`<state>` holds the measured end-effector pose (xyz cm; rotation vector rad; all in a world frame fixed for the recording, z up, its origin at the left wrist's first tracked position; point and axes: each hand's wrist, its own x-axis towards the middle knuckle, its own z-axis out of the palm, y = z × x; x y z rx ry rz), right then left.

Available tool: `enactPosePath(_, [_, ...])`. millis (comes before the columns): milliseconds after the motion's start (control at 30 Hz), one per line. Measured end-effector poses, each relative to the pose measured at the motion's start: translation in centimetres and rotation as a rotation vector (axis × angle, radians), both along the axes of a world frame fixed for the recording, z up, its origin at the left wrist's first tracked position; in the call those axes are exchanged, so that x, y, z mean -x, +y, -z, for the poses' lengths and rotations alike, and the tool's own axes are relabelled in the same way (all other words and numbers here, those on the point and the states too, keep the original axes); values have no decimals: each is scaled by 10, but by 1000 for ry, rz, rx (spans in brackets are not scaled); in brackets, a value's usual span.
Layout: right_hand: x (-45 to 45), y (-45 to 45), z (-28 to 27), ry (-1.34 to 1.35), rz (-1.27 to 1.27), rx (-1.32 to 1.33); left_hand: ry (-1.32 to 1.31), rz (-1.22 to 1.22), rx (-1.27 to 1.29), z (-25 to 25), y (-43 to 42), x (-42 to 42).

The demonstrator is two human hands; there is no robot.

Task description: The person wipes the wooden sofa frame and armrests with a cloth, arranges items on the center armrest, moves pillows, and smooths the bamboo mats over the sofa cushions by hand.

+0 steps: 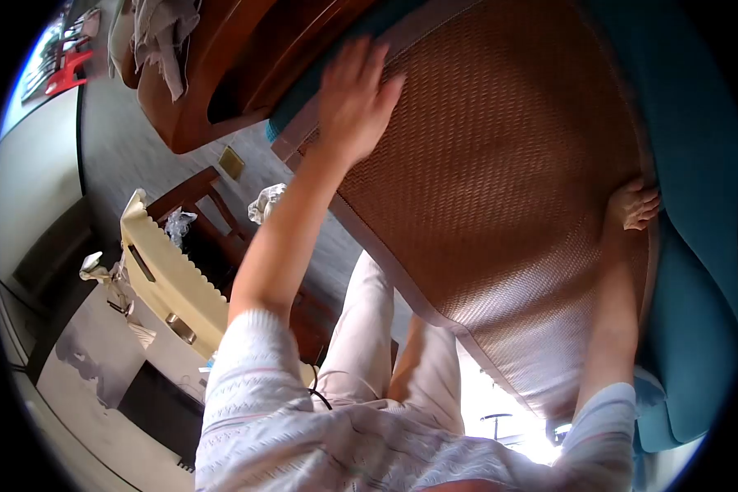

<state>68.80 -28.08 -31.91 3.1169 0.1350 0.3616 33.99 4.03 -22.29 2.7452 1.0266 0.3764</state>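
Note:
A brown woven seat mat (500,164) with a fabric border lies over a teal sofa (701,164). My left hand (357,107) is flat with its fingers apart at the mat's edge, near the sofa's wooden armrest end. On the other side, my right hand (634,205) has its fingers curled at the mat's border, beside the sofa's teal back. The mat bends and sags toward my body, where bright light reflects off it.
The carved wooden armrest (197,82) has a grey cloth (168,33) draped over it. To my left stand a wooden chair (193,193) and a table with a cream tablecloth (168,271). A crumpled plastic bag (266,203) is near the mat. My legs (361,320) stand close to the sofa.

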Motion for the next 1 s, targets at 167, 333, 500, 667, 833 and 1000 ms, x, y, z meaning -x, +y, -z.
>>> enactPosePath(167, [-4, -3, 1, -17, -5, -42, 74, -180, 61, 41, -1, 122])
enactPosePath(333, [-7, -1, 9, -72, -25, -19, 239, -905, 383, 32, -67, 289])
enactPosePath(500, [-20, -21, 58, -516, -63, 163, -487, -1004, 810, 8, -31, 176])
enactPosePath(667, [-18, -23, 44, -679, -106, 234, -601, -855, 935, 33, 17, 203])
enactPosePath(833, [7, 4, -12, 60, 8, -13, -410, -936, 911, 41, 38, 200])
enactPosePath(1000, [10, 7, -15, 151, 38, -22, 158, -399, 141, -4, 9, 127])
